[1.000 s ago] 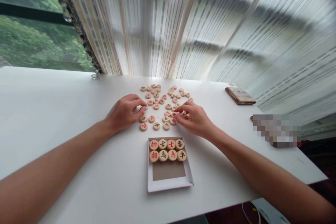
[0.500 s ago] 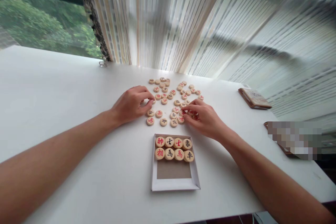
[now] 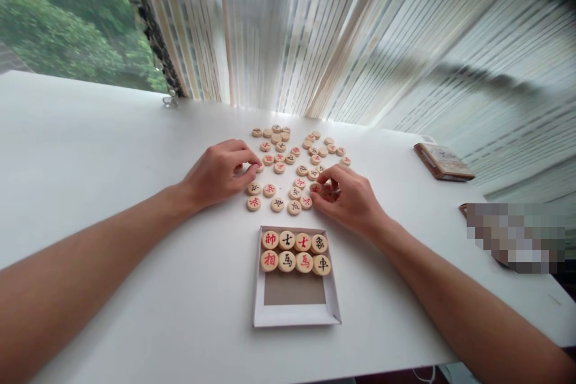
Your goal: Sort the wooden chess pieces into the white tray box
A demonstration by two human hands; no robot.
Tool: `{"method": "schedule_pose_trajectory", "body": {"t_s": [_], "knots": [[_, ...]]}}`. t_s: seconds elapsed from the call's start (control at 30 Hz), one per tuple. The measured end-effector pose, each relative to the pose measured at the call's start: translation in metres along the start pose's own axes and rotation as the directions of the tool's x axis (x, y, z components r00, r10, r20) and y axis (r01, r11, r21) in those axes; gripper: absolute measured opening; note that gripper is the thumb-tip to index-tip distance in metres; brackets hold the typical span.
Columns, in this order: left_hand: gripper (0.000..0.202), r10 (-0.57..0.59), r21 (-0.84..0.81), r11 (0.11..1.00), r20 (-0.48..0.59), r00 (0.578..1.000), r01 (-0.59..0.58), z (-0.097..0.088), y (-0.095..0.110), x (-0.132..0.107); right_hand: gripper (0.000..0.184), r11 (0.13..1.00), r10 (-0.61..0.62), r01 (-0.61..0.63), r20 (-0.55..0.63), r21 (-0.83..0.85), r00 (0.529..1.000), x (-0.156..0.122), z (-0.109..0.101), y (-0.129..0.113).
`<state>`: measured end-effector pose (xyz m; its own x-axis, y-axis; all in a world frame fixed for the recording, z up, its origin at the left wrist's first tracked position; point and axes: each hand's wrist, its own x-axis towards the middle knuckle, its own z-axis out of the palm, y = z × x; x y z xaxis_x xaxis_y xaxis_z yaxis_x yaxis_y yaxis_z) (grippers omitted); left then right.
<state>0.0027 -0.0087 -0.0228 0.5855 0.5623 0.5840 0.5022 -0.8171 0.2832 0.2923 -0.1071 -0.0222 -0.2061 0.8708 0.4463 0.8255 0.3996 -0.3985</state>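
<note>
Round wooden chess pieces [image 3: 294, 159] with red and black characters lie scattered on the white table [image 3: 112, 150]. My left hand [image 3: 218, 173] rests on the left edge of the scatter, its fingers curled and pinched on a piece. My right hand [image 3: 348, 201] sits at the right of the scatter, fingers curled round a red-marked piece. In front of both hands lies a shallow white box tray [image 3: 294, 312] with two rows of pieces [image 3: 294, 251] at its far end.
A brown flat box [image 3: 443, 161] lies at the table's far right, with a pixelated patch nearer the right edge. Striped curtains hang behind the table, and a window shows trees at the left. The table's near edge runs across the bottom.
The view has drifted, so everything sits a bit higher and to the right. My right hand's fingers have curled in more tightly over a piece. My left hand stays on the scatter's left edge.
</note>
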Motion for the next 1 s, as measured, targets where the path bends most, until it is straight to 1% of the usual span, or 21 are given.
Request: {"method": "schedule_pose_trajectory", "body": {"t_s": [0.1,0.2,0.33,0.4,0.5,0.57,0.63,0.7,0.73,0.87,0.93,1.0], "knots": [[0.024,0.016,-0.014,1.000,-0.007,1.000,-0.016,0.000,-0.001,0.000,0.009,0.999,-0.019,0.020,-0.020,0.043,1.000,-0.001,0.001,-0.002],[0.023,0.027,-0.009,1.000,-0.014,1.000,-0.028,0.001,-0.002,-0.001,0.004,0.998,-0.029,0.032,-0.064,0.049,0.998,-0.002,0.002,-0.005],[0.024,0.047,-0.011,0.999,-0.019,0.999,-0.047,0.001,-0.002,-0.001,0.015,0.995,-0.092,0.100,-0.186,0.032,0.978,-0.001,-0.001,-0.009],[0.024,0.057,-0.011,0.998,-0.020,0.998,-0.057,0.000,-0.002,-0.001,0.017,0.991,-0.117,0.130,-0.227,0.043,0.967,-0.002,-0.002,-0.011],[0.024,0.067,-0.003,0.998,-0.031,0.997,-0.068,0.000,-0.001,0.000,0.014,0.985,-0.098,0.130,-0.251,0.116,0.963,-0.004,0.001,-0.015],[0.023,0.076,-0.005,0.997,-0.039,0.996,-0.077,-0.001,-0.001,0.000,0.010,0.971,-0.030,0.087,-0.248,0.222,0.968,-0.006,0.006,-0.018],[0.023,0.083,-0.011,0.996,-0.042,0.996,-0.083,0.000,-0.001,0.000,0.009,0.925,0.086,0.002,-0.215,0.381,0.973,-0.009,0.012,-0.019],[0.022,0.090,-0.014,0.996,-0.044,0.995,-0.091,0.001,-0.002,0.000,0.013,0.846,0.193,-0.080,-0.161,0.528,0.968,-0.010,0.017,-0.021],[0.022,0.094,-0.013,0.995,-0.048,0.994,-0.095,0.001,-0.003,-0.001,0.015,0.809,0.223,-0.104,-0.138,0.578,0.965,-0.011,0.018,-0.021],[0.022,0.091,-0.024,0.995,-0.081,0.993,-0.093,0.001,0.000,-0.001,0.025,0.727,0.249,-0.136,-0.074,0.672,0.966,-0.008,0.016,-0.026],[0.020,0.042,-0.081,0.995,-0.121,0.992,-0.052,-0.002,0.008,0.001,0.023,0.669,0.265,-0.173,-0.015,0.723,0.964,-0.007,0.013,-0.030],[0.019,-0.047,-0.185,0.983,-0.164,0.985,0.016,-0.005,0.022,0.004,0.023,0.568,0.300,-0.223,0.054,0.792,0.952,-0.005,0.013,-0.033]]}}
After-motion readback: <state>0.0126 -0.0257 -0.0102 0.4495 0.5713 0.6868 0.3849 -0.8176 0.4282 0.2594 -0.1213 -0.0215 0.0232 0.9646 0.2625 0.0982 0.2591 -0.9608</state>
